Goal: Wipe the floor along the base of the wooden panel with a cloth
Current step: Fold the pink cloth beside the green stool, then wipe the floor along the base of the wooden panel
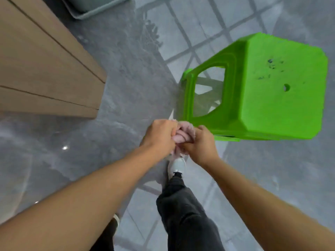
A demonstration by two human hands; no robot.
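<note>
hands: 2 | cloth point(182, 135): 1 | green stool point(268, 91): 1 | wooden panel point(45, 69): 1 | shoes: 2

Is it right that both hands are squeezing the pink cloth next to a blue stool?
Not quite. In the head view, the left hand and right hand are squeezing the pink cloth, but the stool is green, not blue.

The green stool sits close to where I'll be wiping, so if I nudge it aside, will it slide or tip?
The green stool looks like thin moulded plastic with open sides, so it is probably light. The grey floor looks glossy and wet, so it would likely slide easily. Pushed near the seat, it might tip rather than slide, so push low.
</note>
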